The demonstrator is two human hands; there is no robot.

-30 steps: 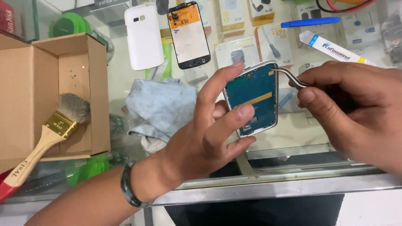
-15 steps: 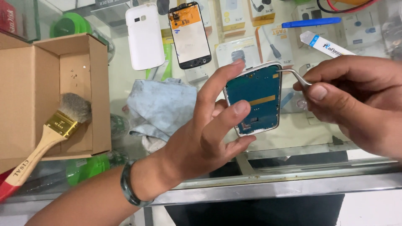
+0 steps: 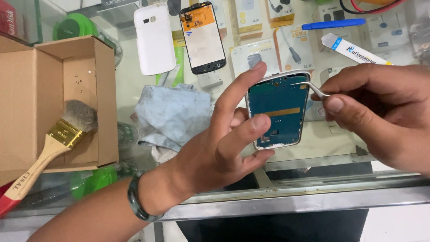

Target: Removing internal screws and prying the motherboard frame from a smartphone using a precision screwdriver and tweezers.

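Observation:
My left hand (image 3: 224,143) grips an opened phone body (image 3: 280,110) upright over the glass counter, its blue circuit board facing me, thumb across the board's lower middle and index finger along its left edge. My right hand (image 3: 380,112) pinches metal tweezers (image 3: 311,88) whose curved tips rest at the board's upper right corner. A dark bracelet (image 3: 136,201) circles my left wrist.
A white back cover (image 3: 154,38) and a detached screen with an orange flex (image 3: 204,38) lie at the back. A crumpled grey cloth (image 3: 172,114) sits left of the phone. An open cardboard box (image 3: 53,103) holds a paintbrush (image 3: 49,148). A glue tube (image 3: 356,49) and blue pen (image 3: 340,23) lie far right.
The tweezer tips have slid left onto the board's upper right corner. My left hand has kept the phone nearly still.

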